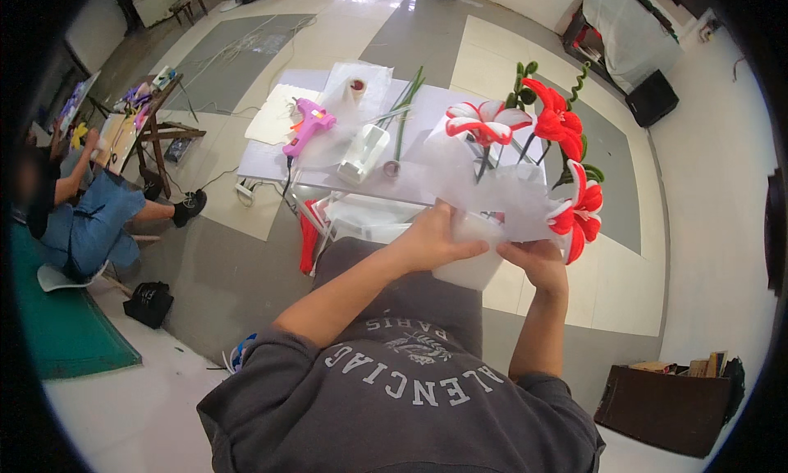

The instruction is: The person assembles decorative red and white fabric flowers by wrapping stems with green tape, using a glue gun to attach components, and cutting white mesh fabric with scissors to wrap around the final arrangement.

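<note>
Gauzy white wrapping [529, 214] sits before you, grasped by your left hand [435, 239] and right hand [540, 264]; it looks light, soft, easily crushed, best held low, beside red-and-white flowers [490, 124], near the table [318, 174].

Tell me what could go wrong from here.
The thin white wrap flares out above the left hand and right hand and could crumple or slip if the grip loosens. The red-and-white flower beside the right hand might bend if bumped. The cord of the pink glue gun hangs over the edge of the table; a snag could drag the gun off.
</note>
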Demonstrator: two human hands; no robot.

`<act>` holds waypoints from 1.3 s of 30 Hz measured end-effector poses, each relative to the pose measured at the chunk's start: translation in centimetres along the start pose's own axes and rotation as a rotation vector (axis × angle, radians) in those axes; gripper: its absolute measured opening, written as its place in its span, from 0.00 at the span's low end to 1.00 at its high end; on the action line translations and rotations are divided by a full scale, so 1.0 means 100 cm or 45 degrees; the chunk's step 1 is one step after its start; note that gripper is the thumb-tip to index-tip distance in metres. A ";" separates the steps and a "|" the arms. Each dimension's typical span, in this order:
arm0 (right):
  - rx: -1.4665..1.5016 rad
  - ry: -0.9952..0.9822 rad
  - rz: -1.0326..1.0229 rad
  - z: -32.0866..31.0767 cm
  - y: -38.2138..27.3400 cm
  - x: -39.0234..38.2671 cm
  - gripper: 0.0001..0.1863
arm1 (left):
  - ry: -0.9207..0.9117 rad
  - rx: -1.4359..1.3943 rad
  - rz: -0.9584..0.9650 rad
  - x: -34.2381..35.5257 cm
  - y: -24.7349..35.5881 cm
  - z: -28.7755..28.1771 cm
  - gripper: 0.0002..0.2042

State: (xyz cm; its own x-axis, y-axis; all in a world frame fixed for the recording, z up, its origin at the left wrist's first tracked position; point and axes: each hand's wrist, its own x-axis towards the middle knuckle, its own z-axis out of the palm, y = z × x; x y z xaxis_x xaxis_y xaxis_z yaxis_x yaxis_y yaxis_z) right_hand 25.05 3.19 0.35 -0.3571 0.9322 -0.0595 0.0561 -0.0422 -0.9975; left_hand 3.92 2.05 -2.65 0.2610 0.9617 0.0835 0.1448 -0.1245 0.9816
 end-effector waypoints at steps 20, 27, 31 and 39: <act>0.048 -0.031 0.029 -0.082 -0.041 0.054 0.24 | 0.539 0.048 -0.072 -0.063 0.028 -0.139 0.20; 0.056 0.019 0.266 -0.098 -0.016 0.082 0.25 | 0.612 0.308 -0.094 -0.025 0.041 -0.161 0.16; 0.004 -0.021 0.376 -0.096 -0.011 0.095 0.26 | 0.720 0.432 -0.085 0.020 0.029 -0.199 0.15; -0.272 -0.045 0.454 -0.089 -0.021 0.105 0.22 | 0.852 0.984 -0.261 0.119 -0.040 -0.279 0.18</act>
State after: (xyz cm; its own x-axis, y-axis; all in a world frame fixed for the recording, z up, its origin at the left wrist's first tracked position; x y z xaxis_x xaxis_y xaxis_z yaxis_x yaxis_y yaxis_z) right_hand 29.48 16.25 2.13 -0.3115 0.8596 -0.4050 0.3729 -0.2814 -0.8842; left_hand -20.14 20.85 -0.77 -0.3860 0.8914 0.2375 0.7596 0.1610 0.6302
